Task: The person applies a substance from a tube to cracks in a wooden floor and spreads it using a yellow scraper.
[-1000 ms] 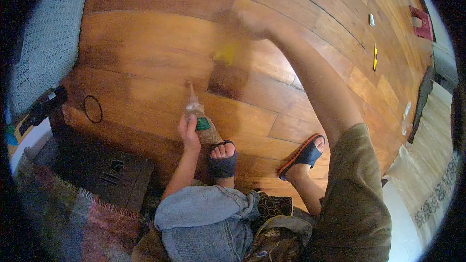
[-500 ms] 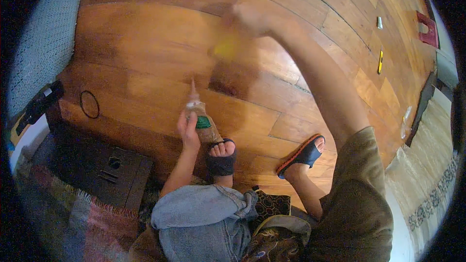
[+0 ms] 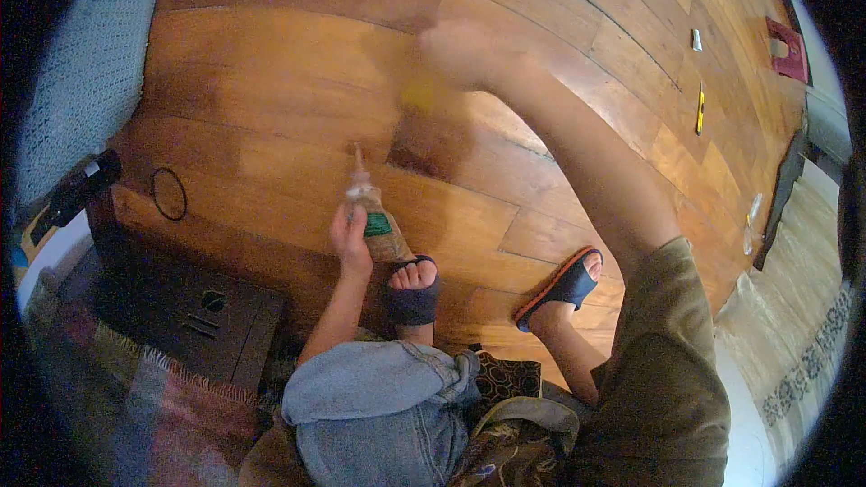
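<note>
My left hand [image 3: 350,239] is wrapped round a sealant tube [image 3: 388,239], brownish with a green label and a long thin nozzle. The nozzle points away from me, over the floor, and the tube's lower end is by my left foot. Farther off, my right hand [image 3: 456,52] reaches out low over the wooden floorboards [image 3: 298,63], smeared by motion. A blurred yellow thing [image 3: 422,97] shows just below that hand and seems to be gripped in it. Its kind cannot be made out, and the right fingers are not distinct.
To the right lie a yellow utility knife [image 3: 700,110] and a small whitish piece [image 3: 696,40]. Beyond them is a red object [image 3: 787,50] by the wall. A black ring [image 3: 169,194] lies at left, near a dark box [image 3: 216,311] and a blue woven surface [image 3: 90,81].
My right hand has shifted slightly nearer, still blurred, with the yellow thing below it. The left hand keeps its hold on the sealant tube. The view has shifted slightly.
</note>
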### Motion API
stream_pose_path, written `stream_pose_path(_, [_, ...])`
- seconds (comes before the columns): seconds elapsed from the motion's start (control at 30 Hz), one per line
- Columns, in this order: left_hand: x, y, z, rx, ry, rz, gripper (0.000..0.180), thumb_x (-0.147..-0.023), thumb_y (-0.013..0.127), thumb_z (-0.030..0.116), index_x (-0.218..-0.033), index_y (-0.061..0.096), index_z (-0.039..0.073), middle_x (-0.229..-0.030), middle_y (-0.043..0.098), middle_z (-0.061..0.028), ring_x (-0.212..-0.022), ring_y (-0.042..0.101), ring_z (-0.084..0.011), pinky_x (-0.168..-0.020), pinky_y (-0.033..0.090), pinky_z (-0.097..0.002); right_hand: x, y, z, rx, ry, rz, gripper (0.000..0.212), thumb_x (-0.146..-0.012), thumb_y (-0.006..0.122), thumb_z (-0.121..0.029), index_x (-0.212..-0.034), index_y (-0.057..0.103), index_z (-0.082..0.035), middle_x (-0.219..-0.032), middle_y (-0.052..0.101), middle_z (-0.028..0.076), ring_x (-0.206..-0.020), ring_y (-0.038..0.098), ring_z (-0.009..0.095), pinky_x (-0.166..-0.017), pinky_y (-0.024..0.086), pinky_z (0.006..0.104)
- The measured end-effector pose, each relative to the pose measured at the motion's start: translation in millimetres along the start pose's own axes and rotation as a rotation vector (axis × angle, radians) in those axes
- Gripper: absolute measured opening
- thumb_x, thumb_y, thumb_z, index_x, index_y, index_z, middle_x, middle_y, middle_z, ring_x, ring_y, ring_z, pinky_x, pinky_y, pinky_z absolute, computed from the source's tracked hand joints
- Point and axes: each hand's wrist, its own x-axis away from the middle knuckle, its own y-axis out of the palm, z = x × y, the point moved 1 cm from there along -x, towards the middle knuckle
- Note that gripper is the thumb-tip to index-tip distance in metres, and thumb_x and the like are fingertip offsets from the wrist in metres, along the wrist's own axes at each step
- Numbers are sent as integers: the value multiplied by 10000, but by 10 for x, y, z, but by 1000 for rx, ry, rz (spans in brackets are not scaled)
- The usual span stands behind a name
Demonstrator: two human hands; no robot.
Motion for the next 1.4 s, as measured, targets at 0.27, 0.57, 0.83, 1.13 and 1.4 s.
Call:
stream_pose_path(0.27, [29, -17, -5, 16, -73, 6, 517, -810, 582, 298, -1184, 435, -28, -1028, 531, -69, -936, 501, -158, -808, 397, -314, 401, 189, 53, -20, 170, 252, 175, -763, 482, -117, -844, 590, -6, -879, 597, 191, -810, 588, 308, -697, 476, 397])
stream_pose_path(0.57, [33, 76, -18, 68, -120, 88, 575, -794, 594, 310, -1213, 385, -21, -1134, 471, -94, -1022, 455, -194, -882, 359, -318, 108, 375, -663, 137, 169, 218, 159, -776, 498, -139, -807, 650, -101, -833, 638, 91, -823, 615, 246, -654, 507, 345])
stream_pose_path(0.83, [57, 46, -51, 72, -99, 90, 583, -790, 599, 327, -1207, 390, -24, -1138, 475, -97, -1024, 456, -188, -891, 350, -317, 566, 708, -651, 119, 177, 221, 139, -743, 513, -148, -734, 636, -85, -725, 623, 109, -686, 622, 231, -580, 495, 324])
stream_pose_path(1.13, [23, 82, -54, 124, 95, 26, 266, -856, 498, 220, -997, 521, -5, -894, 547, -33, -803, 485, -113, -714, 389, -253, 354, 442, -592, 225, 153, 178, 162, -764, 506, -162, -762, 657, -102, -773, 644, 86, -728, 633, 222, -600, 511, 332])
stream_pose_path(1.4, [61, 74, -19, 58, 61, 107, 265, -851, 505, 231, -979, 526, 0, -891, 547, -39, -801, 485, -122, -713, 391, -263, 491, 552, -692, 186, 198, 151, 178, -781, 511, -199, -779, 658, -100, -822, 639, 110, -755, 629, 233, -624, 512, 335])
